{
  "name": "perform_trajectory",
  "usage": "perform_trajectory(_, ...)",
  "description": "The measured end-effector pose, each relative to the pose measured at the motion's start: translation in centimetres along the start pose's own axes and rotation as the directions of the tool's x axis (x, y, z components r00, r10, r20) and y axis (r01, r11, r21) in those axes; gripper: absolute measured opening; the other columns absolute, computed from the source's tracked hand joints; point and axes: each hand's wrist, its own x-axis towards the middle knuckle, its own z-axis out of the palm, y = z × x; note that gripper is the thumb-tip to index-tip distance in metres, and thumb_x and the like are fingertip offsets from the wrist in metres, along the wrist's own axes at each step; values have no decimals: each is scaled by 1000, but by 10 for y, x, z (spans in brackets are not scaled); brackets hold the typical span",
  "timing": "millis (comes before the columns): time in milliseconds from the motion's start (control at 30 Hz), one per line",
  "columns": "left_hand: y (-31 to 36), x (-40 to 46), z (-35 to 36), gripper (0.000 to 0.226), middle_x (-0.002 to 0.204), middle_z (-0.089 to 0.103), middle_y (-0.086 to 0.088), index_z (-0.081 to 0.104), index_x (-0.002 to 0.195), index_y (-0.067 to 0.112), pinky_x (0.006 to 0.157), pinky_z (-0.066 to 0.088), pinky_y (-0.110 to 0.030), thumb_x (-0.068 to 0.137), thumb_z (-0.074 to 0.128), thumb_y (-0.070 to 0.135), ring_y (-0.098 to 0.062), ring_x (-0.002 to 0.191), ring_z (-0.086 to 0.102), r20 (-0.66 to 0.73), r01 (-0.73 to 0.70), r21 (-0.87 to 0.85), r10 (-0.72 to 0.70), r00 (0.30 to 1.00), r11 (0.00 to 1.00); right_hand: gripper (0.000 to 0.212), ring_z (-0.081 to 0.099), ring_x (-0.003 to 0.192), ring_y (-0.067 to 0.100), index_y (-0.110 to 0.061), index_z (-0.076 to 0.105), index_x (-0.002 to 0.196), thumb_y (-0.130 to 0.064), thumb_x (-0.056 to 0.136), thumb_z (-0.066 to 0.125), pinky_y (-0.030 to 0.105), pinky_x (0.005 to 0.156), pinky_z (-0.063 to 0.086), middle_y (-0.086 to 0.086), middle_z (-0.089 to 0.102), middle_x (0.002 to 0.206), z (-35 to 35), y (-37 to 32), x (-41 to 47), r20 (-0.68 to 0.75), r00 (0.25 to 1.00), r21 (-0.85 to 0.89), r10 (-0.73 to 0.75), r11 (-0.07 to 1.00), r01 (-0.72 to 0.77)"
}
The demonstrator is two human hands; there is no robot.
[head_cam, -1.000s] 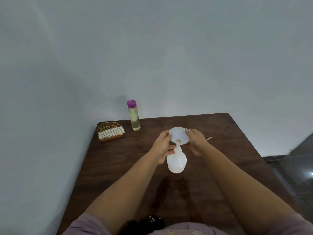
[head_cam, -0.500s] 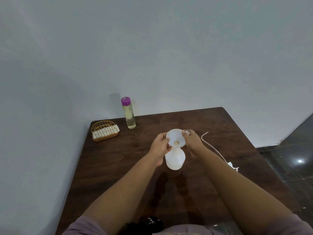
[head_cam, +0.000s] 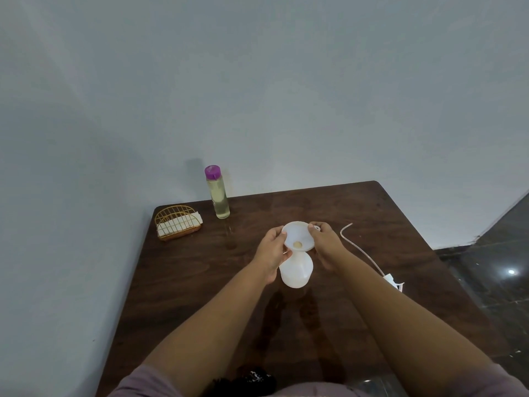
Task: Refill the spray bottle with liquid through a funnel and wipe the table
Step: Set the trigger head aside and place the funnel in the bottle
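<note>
A white spray bottle body (head_cam: pixel 295 272) stands uncapped on the dark wooden table (head_cam: pixel 200 276). A white funnel (head_cam: pixel 297 235) sits in its neck. My left hand (head_cam: pixel 272 250) pinches the funnel's left rim and my right hand (head_cam: pixel 326 246) pinches its right rim. The spray head with its thin white tube (head_cam: pixel 362 250) lies on the table to the right. A clear bottle of yellowish liquid with a purple cap (head_cam: pixel 217 193) stands upright at the back left.
A gold wire basket holding white folded napkins (head_cam: pixel 177 223) sits at the table's back left corner, near the wall. A small wet spot (head_cam: pixel 231 245) lies in front of the liquid bottle. Dark floor shows to the right.
The view has shifted, so the spray head's tube now shows to the right. Both hands stay on the funnel, which has settled lower in the bottle's neck.
</note>
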Motion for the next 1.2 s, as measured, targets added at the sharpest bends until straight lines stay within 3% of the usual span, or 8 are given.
perform_trajectory(267, 1, 3, 0, 36, 133, 56, -7, 47, 138, 15, 98, 53, -34, 102, 48, 22, -21, 117, 58, -19, 1, 12, -1, 1000, 1000, 33, 57, 106, 26, -18, 43, 129, -32, 99, 47, 42, 89, 54, 10, 53, 126, -2, -1, 0, -35, 999, -23, -20, 1000, 19)
perform_trajectory(367, 2, 3, -3, 41, 139, 53, -6, 43, 142, 16, 104, 48, -38, 103, 48, 23, -21, 123, 54, -37, -8, 49, 9, 999, 999, 40, 55, 105, 22, -18, 38, 133, -36, 98, 47, 36, 87, 50, 3, 52, 122, -3, -4, -3, -91, 991, -174, -97, 981, 81)
perform_trajectory(467, 6, 3, -7, 40, 141, 49, -2, 43, 141, 19, 105, 46, -38, 103, 48, 24, -21, 128, 48, -78, -30, 86, 37, 996, 996, 44, 53, 108, 22, -15, 38, 134, -35, 96, 50, 35, 90, 44, 9, 50, 128, -4, -7, -5, -124, 958, -353, -259, 914, 201)
perform_trajectory(600, 14, 7, -16, 39, 143, 47, 0, 44, 140, 23, 100, 46, -33, 102, 49, 28, -19, 128, 47, -111, -84, 136, 99, 989, 987, 46, 49, 118, 25, -16, 41, 132, -35, 93, 56, 39, 96, 44, 10, 47, 131, -1, -11, -8, -114, 924, -483, -365, 833, 269)
perform_trajectory(800, 36, 15, -34, 38, 144, 48, 1, 45, 139, 26, 110, 41, -44, 101, 50, 31, -21, 134, 44, -193, -143, 153, 172, 966, 978, 46, 40, 122, 30, -20, 44, 132, -41, 92, 53, 45, 95, 38, 7, 48, 131, 8, -23, -17, -114, 833, -720, -542, 623, 307)
perform_trajectory(1033, 60, 26, -56, 39, 137, 49, 0, 46, 139, 23, 110, 41, -42, 100, 52, 28, -21, 130, 46, -311, -142, 70, 157, 937, 987, 50, 37, 122, 31, -18, 42, 135, -40, 92, 56, 41, 100, 34, 10, 44, 131, 31, -57, 4, 113, 795, -711, -597, 510, 484)
perform_trajectory(1200, 80, 40, -78, 44, 136, 51, -4, 41, 140, 23, 108, 42, -44, 99, 53, 31, -22, 124, 50, -393, -133, 103, 163, 905, 986, 53, 36, 121, 32, -19, 39, 136, -37, 90, 59, 41, 102, 33, 12, 40, 132, 58, -88, 34, 291, 756, -669, -586, 441, 599)
